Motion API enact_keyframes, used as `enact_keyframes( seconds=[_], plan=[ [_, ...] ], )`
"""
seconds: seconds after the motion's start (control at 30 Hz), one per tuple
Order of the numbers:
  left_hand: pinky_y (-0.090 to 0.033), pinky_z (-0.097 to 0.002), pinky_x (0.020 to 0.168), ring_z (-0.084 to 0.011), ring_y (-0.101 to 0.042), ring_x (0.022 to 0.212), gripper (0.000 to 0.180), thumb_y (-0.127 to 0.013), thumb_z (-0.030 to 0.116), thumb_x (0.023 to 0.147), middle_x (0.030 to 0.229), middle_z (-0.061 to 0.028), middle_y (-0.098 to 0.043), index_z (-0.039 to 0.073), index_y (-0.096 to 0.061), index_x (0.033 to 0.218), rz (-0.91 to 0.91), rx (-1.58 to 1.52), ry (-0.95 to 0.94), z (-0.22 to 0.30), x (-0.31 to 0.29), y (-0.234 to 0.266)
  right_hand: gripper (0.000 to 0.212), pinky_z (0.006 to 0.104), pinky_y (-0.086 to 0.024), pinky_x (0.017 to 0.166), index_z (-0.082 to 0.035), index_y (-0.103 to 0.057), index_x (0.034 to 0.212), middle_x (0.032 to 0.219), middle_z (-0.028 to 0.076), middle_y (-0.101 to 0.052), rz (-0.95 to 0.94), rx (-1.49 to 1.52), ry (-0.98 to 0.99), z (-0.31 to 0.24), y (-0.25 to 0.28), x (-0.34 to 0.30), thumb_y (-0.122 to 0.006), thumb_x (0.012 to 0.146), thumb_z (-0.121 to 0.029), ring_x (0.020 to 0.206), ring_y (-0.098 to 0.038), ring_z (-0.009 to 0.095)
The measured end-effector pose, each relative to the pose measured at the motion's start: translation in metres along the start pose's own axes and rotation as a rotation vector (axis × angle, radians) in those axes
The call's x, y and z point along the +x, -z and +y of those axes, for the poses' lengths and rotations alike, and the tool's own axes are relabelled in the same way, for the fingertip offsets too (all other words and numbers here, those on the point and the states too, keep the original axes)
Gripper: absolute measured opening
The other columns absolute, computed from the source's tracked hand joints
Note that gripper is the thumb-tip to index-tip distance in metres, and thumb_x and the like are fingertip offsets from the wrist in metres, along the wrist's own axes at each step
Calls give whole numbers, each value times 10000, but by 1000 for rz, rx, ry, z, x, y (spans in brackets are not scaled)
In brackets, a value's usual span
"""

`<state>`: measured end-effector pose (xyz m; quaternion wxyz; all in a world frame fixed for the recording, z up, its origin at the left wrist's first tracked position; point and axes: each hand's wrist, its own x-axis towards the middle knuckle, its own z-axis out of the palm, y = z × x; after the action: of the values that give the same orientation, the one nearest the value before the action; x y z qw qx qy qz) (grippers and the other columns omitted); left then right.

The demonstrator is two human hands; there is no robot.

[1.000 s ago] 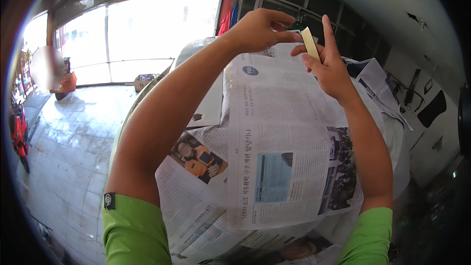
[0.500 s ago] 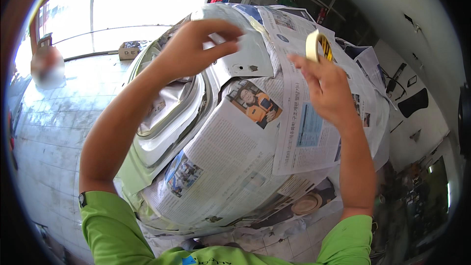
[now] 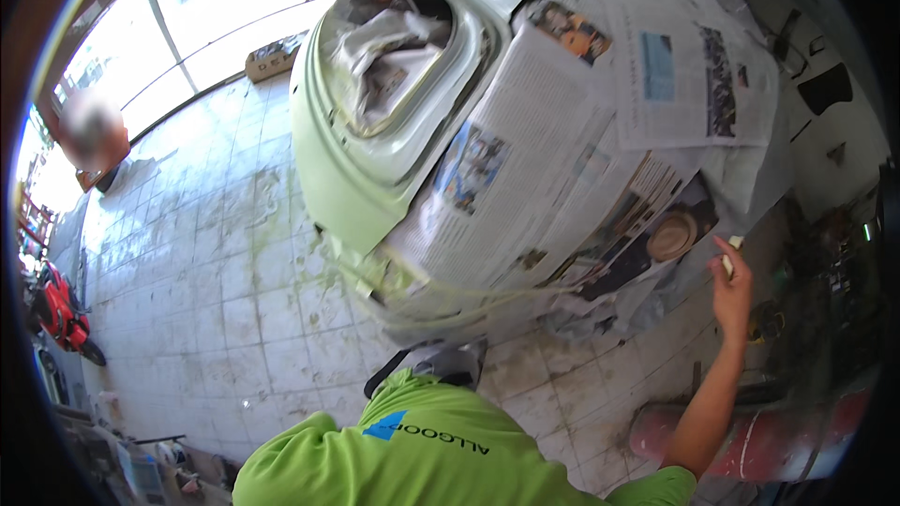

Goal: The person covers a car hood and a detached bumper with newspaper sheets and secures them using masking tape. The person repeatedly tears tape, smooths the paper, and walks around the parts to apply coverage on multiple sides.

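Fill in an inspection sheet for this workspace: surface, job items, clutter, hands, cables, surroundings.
Surface: tiled floor, stained in patches
Job items: pale green vehicle body, largely covered with newspaper sheets; crumpled paper in its opening; pale tape roll, mostly hidden by fingers
Clutter: cardboard box by the bright windows; red-and-pale object at lower right, kind unclear
Hands: right hand holds the tape roll; left hand out of view
Cables: nothing seen that is clearly a cable
Surroundings: red motorcycle at far left; another person, blurred, at upper left; dark flat piece on the right wall
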<state>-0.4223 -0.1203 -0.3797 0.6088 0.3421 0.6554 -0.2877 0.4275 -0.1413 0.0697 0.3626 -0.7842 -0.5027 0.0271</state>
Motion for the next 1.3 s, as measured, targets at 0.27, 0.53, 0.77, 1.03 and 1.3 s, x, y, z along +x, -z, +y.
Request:
enact_keyframes(
  seconds=[0.27, 0.53, 0.77, 1.03, 1.3],
  plan=[
    [-570, -477, 785, -377, -724, 873, 294, -737, 253, 904, 920, -189, -757, 85, -719, 1144, 1262, 17, -729, 91, -36, 174, 451, 241, -458, 520, -158, -516, 1486, 923, 41, -645, 97, 438, -688, 105, -8, -247, -592, 1042, -138, 626, -521, 75],
    [-548, -300, 670, -140, -704, 707, 165, -668, 110, 943, 807, -112, -750, 13, -743, 1054, 1125, -203, -1284, 183, -143, 219, 192, 263, -474, 555, -66, -709, 1160, 924, 77, -688, 183, 528, -976, 10, -218, -412, -659, 974, -72, 685, -593, 124],
    [-558, -320, 672, -206, -719, 707, 112, -695, 86, 921, 794, -113, -736, 18, -748, 993, 952, 11, -1553, 205, -181, 264, 175, 334, -545, 840, 0, -737, 1087, 993, 127, -746, 436, 189, -134, -195, -305, -211, -656, 988, -119, 930, -712, 233],
    [-549, -276, 625, -162, -717, 658, 83, -704, 61, 920, 774, -104, -736, 5, -751, 958, 957, -63, -1607, 199, -161, 401, 156, 319, -544, 701, -25, -763, 1072, 952, 126, -741, 611, -20, 288, -361, -319, -91, -713, 954, -114, 793, -704, 222],
    [-533, -372, 622, -269, -684, 658, 73, -750, 20, 854, 770, -97, -716, 34, -741, 924, 987, 374, -2232, 376, -328, 436, 152, 300, -462, 572, -23, -758, 1042, 862, 85, -687, 758, -217, 304, -386, -294, -39, -746, 899, -72, 598, -545, 150]
  ],
)
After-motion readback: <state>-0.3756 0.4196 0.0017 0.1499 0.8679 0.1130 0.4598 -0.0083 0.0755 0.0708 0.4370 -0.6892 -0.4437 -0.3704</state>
